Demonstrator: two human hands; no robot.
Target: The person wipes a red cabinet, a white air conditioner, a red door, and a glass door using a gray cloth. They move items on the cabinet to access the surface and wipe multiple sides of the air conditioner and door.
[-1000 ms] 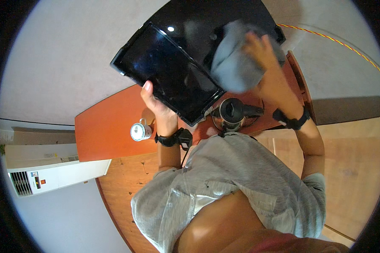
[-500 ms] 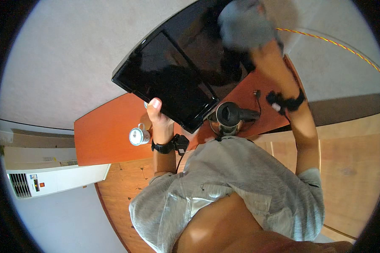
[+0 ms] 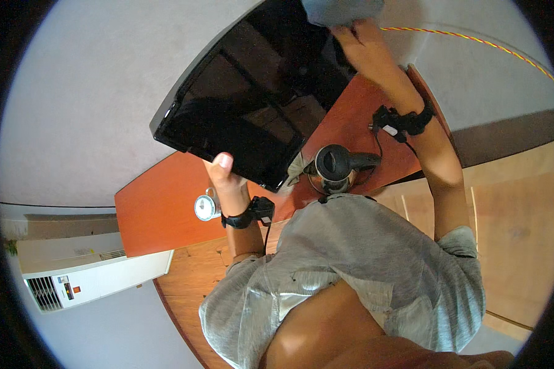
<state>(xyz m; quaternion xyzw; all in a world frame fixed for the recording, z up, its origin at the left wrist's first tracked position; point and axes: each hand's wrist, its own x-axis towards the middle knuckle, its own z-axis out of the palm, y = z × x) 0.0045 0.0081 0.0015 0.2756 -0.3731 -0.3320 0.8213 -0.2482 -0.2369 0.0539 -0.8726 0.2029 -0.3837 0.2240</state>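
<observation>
A black kettle with a round lid stands on the orange desk, just under the lower corner of the screen, and a small round clock stands beside the left wrist. A white air conditioner is at the lower left. The screen is flat, glossy and black. The left hand grips its lower edge. The right hand presses a grey cloth on its top part, fingers closed on the cloth.
</observation>
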